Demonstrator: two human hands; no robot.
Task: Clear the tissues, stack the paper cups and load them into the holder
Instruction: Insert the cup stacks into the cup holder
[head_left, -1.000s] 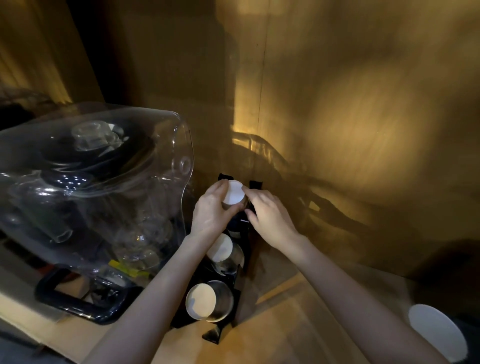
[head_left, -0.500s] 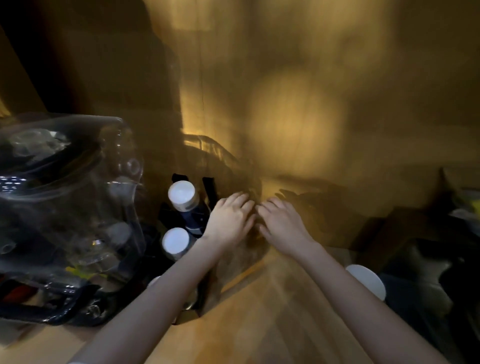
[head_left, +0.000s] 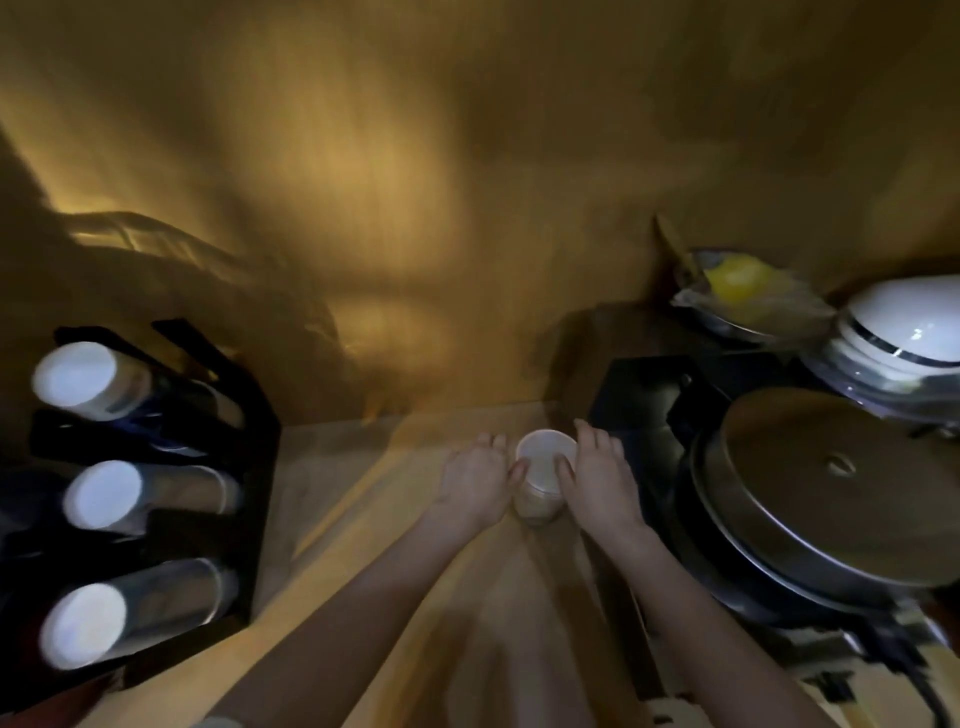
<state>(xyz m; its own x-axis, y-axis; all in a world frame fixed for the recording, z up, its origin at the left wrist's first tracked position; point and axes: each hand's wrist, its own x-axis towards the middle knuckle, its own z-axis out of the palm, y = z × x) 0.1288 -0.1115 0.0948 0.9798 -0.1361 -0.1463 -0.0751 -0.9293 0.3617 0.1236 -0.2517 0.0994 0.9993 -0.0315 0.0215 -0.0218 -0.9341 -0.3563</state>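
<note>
The paper cup (head_left: 544, 470) is pale white, and so are the round ends of the cup stacks (head_left: 78, 380) in the black holder (head_left: 249, 467). The worktop (head_left: 363, 519) is warm yellowish wood. At the right sit a silver-grey lid (head_left: 841, 493), a white bowl (head_left: 906, 332) with a dark stripe, and something bright yellow (head_left: 737, 278).

Both bare forearms reach forward side by side, palms down. The left hand (head_left: 475, 480) and right hand (head_left: 597, 478) sit close together — thumbs turned inward, fingers (head_left: 589, 434) loosely curled and spread, cupping toward each other — neither clenched into a fist.
</note>
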